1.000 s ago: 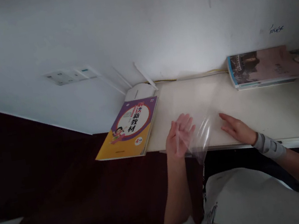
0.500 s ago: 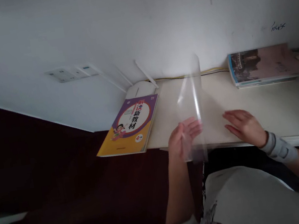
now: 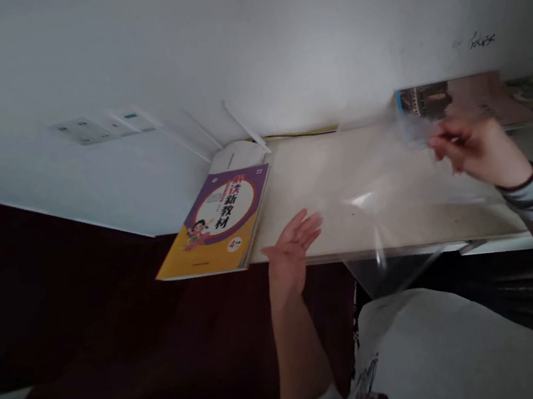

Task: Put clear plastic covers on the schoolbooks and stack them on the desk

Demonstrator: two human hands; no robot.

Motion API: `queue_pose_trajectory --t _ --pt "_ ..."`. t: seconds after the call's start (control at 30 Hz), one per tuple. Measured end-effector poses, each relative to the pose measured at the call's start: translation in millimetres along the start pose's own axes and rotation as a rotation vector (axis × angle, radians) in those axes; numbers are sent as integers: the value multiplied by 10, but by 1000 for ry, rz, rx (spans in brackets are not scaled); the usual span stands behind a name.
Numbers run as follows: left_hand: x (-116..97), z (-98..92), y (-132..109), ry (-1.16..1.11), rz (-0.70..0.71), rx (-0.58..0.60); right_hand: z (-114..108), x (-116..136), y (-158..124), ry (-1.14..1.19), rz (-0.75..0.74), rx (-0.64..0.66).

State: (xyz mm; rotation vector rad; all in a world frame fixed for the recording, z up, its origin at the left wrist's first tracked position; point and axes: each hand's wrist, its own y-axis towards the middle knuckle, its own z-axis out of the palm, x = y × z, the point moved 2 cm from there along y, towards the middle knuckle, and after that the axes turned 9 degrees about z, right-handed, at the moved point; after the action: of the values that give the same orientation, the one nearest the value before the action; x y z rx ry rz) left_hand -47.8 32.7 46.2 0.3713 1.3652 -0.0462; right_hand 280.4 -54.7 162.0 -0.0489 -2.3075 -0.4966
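Observation:
A clear plastic sheet [image 3: 381,269] spreads over the pale desk, with one corner hanging past the front edge. Its far right part is pinched in the fingers of my right hand [image 3: 484,148], which is raised in front of the stacked books. My left hand [image 3: 294,245] is held at the desk's front edge, palm up and fingers extended, with nothing in it. To the left of it lies a purple and yellow textbook [image 3: 219,220], jutting past the desk's edge. The sheet's outline is partly blurred and hard to follow.
A white router [image 3: 238,155] with antennas stands behind the textbook on the desk [image 3: 287,172]. Several books [image 3: 475,92] are stacked at the back right. A yellow and black cable [image 3: 306,132] runs along the wall. Wall sockets [image 3: 101,128] are at the left.
The plastic sheet was upright and narrow at my left hand; now it is spread wide. My right hand has moved up and right, taking hold of it, and my left hand has let go.

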Motion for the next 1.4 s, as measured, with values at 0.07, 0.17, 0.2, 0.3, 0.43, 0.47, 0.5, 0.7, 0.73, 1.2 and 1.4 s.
queue_pose_trajectory --t 0.07,0.17,0.2,0.3,0.43,0.47,0.5,0.7,0.73,1.2,1.4 --pt "113 -50 -43 -55 -27 -27 -160 -163 66 152 187 -70" --pt "219 52 -134 -31 -163 70 -267 -476 106 280 347 -141" --pt "240 91 -138 -8 -211 88 -269 -605 94 308 397 -138" --pt "276 98 24 108 -241 -2 -224 -1027 -65 312 567 -78" --pt "357 -71 526 443 -139 -106 -186 -1525 -513 133 702 33" --pt "399 -102 657 562 -131 -75 -186 -1622 -634 62 712 63" --pt "450 -118 778 674 -130 -21 -189 -1706 -745 -21 717 81" --pt "741 70 1280 992 -53 274 -182 -1889 -1069 -580 694 45" --pt "756 125 1338 1041 -14 297 -173 -1872 -1072 -662 706 45" --pt "901 257 1709 1126 32 339 297 -1674 -1223 -842 44 228" --pt "903 324 1620 1193 96 380 28 -2016 -1108 -823 107 315"
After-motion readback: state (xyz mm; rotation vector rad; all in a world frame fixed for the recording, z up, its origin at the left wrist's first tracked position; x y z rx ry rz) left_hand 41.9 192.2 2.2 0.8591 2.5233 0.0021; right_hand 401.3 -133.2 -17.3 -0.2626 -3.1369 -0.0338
